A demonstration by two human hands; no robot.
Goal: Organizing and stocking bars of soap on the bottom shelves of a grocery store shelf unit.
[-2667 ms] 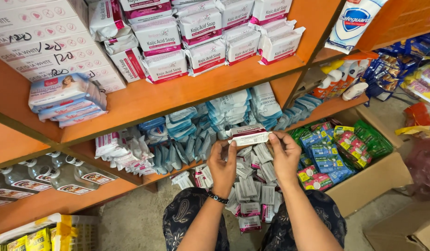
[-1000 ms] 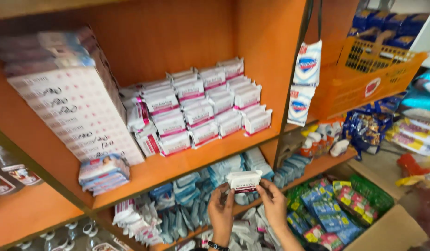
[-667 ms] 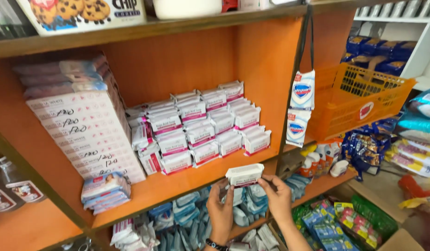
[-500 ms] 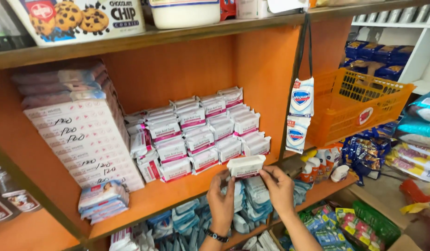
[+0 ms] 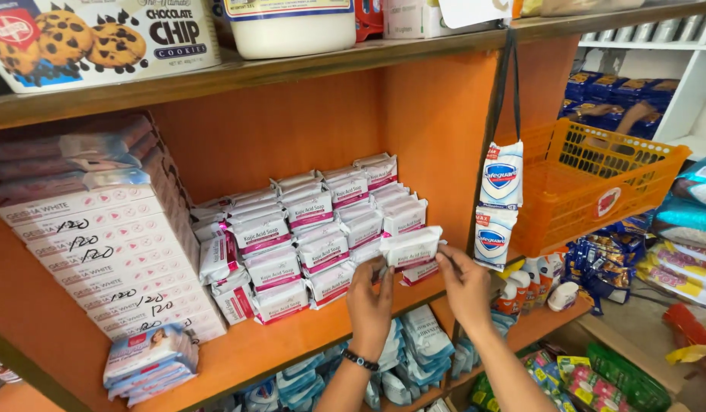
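Note:
Both my hands hold one small white soap packet with a pink band (image 5: 411,248) in front of the orange shelf. My left hand (image 5: 370,302) grips its left end from below, and my right hand (image 5: 464,284) pinches its right end. The packet hovers at the right edge of a stack of matching white and pink soap packets (image 5: 307,233) that stand in rows on the orange shelf board (image 5: 284,336). A dark bracelet sits on my left wrist.
White flat boxes (image 5: 101,252) are piled at the shelf's left, with blue packets (image 5: 151,360) below them. A strip of sachets (image 5: 499,200) hangs by an orange basket (image 5: 597,183) on the right. A cookie box and a tub stand on the shelf above.
My hands have risen with the soap packet from the lower shelf and carton up to the shelf with the matching stack. My view has lifted with them.

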